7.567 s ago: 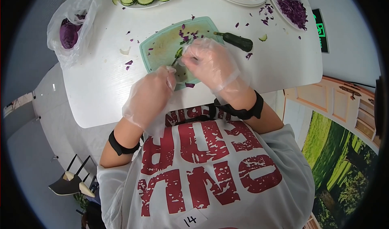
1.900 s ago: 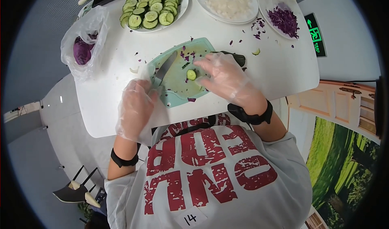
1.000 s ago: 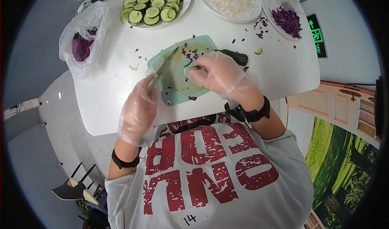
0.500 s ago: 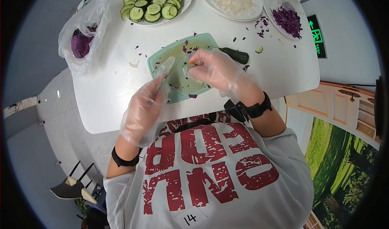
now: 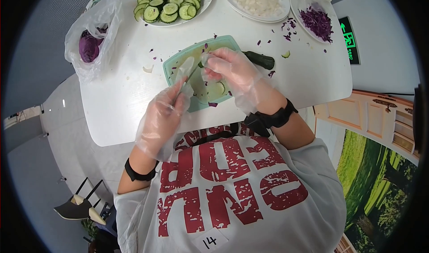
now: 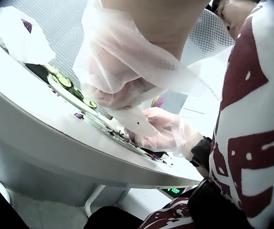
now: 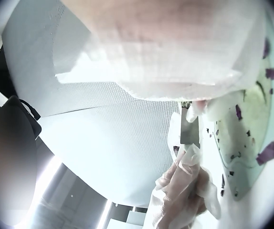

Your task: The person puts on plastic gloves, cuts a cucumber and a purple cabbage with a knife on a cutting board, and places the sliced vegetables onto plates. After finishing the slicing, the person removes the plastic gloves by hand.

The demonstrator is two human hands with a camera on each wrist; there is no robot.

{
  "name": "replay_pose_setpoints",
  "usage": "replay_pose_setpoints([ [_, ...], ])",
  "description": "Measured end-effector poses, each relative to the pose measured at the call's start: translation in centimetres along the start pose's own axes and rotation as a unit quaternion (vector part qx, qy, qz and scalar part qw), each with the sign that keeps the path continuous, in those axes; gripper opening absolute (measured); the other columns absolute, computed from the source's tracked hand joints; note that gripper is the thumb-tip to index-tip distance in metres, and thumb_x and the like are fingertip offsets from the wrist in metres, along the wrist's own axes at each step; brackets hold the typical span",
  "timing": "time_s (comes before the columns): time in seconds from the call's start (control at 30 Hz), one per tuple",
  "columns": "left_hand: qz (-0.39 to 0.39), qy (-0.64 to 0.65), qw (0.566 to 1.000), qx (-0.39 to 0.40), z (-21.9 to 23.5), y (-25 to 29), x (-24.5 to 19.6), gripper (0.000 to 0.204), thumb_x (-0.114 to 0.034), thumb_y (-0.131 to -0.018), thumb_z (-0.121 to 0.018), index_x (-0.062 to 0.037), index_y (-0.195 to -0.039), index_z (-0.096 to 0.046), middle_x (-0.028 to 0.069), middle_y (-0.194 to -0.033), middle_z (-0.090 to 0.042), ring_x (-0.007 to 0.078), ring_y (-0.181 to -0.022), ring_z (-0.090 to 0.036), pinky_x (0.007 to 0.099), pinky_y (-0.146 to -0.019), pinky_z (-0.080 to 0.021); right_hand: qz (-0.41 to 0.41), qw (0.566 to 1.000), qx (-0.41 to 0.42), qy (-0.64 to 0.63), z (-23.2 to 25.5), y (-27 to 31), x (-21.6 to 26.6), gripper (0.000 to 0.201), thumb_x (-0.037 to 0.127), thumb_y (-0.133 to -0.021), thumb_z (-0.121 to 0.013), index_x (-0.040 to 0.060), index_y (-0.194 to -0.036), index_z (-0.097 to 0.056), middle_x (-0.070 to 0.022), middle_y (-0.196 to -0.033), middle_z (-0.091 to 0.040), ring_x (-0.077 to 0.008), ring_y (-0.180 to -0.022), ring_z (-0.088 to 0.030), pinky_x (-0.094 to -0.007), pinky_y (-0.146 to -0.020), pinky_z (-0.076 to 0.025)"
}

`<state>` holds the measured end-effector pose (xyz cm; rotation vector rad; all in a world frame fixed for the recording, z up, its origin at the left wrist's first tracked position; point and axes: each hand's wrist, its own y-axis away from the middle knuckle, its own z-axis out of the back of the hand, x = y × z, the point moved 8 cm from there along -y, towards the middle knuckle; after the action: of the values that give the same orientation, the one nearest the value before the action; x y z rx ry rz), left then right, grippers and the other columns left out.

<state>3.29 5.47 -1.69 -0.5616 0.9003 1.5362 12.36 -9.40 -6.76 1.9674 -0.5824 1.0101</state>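
In the head view my gloved left hand (image 5: 161, 112) grips a knife (image 5: 191, 75), its blade angled up over the green cutting board (image 5: 228, 41). The right wrist view shows the blade close beneath my right hand, with a bit of green cucumber (image 7: 186, 104) at its end. My gloved right hand (image 5: 234, 69) has curled fingers and pinches that small cucumber piece beside the blade; the glove hides most of it. A pale cucumber slice (image 5: 220, 88) lies on the board below the right hand. Purple cabbage scraps (image 5: 212, 104) dot the board.
A dark green cucumber piece (image 5: 259, 60) lies right of the board. Along the back stand plates of cucumber slices (image 5: 169, 8), chopped white pieces (image 5: 259, 0) and shredded purple cabbage (image 5: 316, 24). A plastic bag (image 5: 105, 16) holding purple cabbage (image 5: 89, 47) sits at left.
The left hand has picked the knife up off the board and brought it toward the right hand. The right hand has lifted cucumber; a slice now lies below it on the board.
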Motion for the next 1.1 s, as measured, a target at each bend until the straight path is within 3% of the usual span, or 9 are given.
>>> replay_pose_setpoints([
  [0.07,0.012,0.038,0.999,-0.026,0.1,0.0,0.1,0.037,-0.01,-0.095,-0.054,-0.004,-0.132,-0.058,0.0174,-0.087,-0.066,0.022,-0.072,-0.062,0.0308,-0.071,-0.049,0.002,1.0,-0.017,0.012,-0.2,0.1,0.3,0.031,0.019,-0.095,-0.06,-0.0048,-0.115,-0.054,-0.01,-0.098,-0.063,-0.0163,-0.087,-0.063,-0.0303,-0.083,-0.052],
  [0.2,0.031,0.033,0.999,-0.024,0.2,-0.1,-0.2,0.036,-0.012,-0.096,-0.053,-0.0017,-0.131,-0.058,0.0171,-0.081,-0.066,0.0194,-0.068,-0.062,0.03,-0.069,-0.049,-0.001,0.998,-0.034,0.05,0.1,-0.3,0.1,0.034,0.018,-0.093,-0.061,-0.007,-0.115,-0.052,-0.0153,-0.097,-0.064,-0.0182,-0.081,-0.065,-0.0311,-0.077,-0.055],
  [0.27,0.082,0.039,0.996,0.002,-0.2,-0.1,0.4,0.039,-0.019,-0.1,-0.054,0.0018,-0.133,-0.055,0.0061,-0.088,-0.066,0.0102,-0.08,-0.057,0.0264,-0.076,-0.048,0.002,0.998,-0.054,0.04,0.0,-0.2,0.2,0.033,0.014,-0.09,-0.062,-0.0084,-0.112,-0.053,-0.014,-0.091,-0.066,-0.0176,-0.075,-0.066,-0.0293,-0.072,-0.055],
  [0.43,0.059,0.015,0.998,-0.025,-0.3,-0.3,0.6,0.038,-0.02,-0.1,-0.053,0.0049,-0.128,-0.058,0.0063,-0.085,-0.066,0.0103,-0.077,-0.057,0.027,-0.074,-0.048,0.004,0.995,-0.086,0.055,0.3,0.0,0.4,0.034,0.011,-0.085,-0.061,-0.0111,-0.11,-0.053,-0.0143,-0.086,-0.068,-0.0171,-0.068,-0.067,-0.0281,-0.066,-0.056],
  [0.63,0.046,-0.002,0.998,-0.04,0.0,-0.5,0.6,0.036,-0.018,-0.1,-0.05,0.0035,-0.127,-0.06,0.0095,-0.078,-0.065,0.0117,-0.07,-0.057,0.0279,-0.069,-0.048,0.021,0.964,-0.078,0.254,0.6,0.1,0.8,0.045,0.013,-0.085,-0.062,-0.0104,-0.12,-0.047,-0.0142,-0.089,-0.069,-0.0172,-0.074,-0.067,-0.0288,-0.07,-0.055],
  [0.7,0.049,-0.008,0.998,-0.04,-0.1,-0.5,0.9,0.035,-0.017,-0.1,-0.049,0.003,-0.126,-0.06,0.0104,-0.077,-0.065,0.0124,-0.069,-0.059,0.0281,-0.069,-0.049,0.021,0.914,-0.124,0.386,0.6,0.7,1.9,0.036,0.019,-0.08,-0.066,-0.001,-0.109,-0.061,-0.0184,-0.093,-0.069,-0.0299,-0.087,-0.069,-0.0363,-0.082,-0.053],
  [0.8,0.045,-0.017,0.998,-0.043,-0.2,-0.7,1.1,0.034,-0.015,-0.099,-0.05,0.0023,-0.126,-0.061,0.0129,-0.082,-0.067,0.0136,-0.073,-0.061,0.0288,-0.072,-0.049,0.094,0.895,-0.131,0.417,0.4,1.0,2.6,0.027,0.019,-0.081,-0.066,0.0014,-0.101,-0.066,-0.0202,-0.094,-0.068,-0.0339,-0.088,-0.067,-0.038,-0.082,-0.053],
  [0.87,0.009,-0.012,0.996,-0.087,0.5,-0.6,0.5,0.034,-0.018,-0.095,-0.054,0.0019,-0.121,-0.063,0.023,-0.097,-0.067,0.0323,-0.084,-0.067,0.035,-0.077,-0.051,0.111,0.886,-0.131,0.431,0.3,1.0,2.7,0.026,0.019,-0.081,-0.066,0.0028,-0.102,-0.066,-0.0159,-0.089,-0.068,-0.0292,-0.081,-0.067,-0.0357,-0.076,-0.053],
  [1.1,0.045,-0.012,0.994,-0.099,1.1,-0.4,2.4,0.035,-0.019,-0.092,-0.059,0.0045,-0.117,-0.061,0.0245,-0.102,-0.067,0.0345,-0.09,-0.067,0.0369,-0.079,-0.051,0.219,0.838,-0.121,0.484,-0.8,1.3,3.1,0.021,0.018,-0.082,-0.068,0.0071,-0.1,-0.067,-0.0136,-0.085,-0.066,-0.0294,-0.079,-0.065,-0.0363,-0.075,-0.052],
])
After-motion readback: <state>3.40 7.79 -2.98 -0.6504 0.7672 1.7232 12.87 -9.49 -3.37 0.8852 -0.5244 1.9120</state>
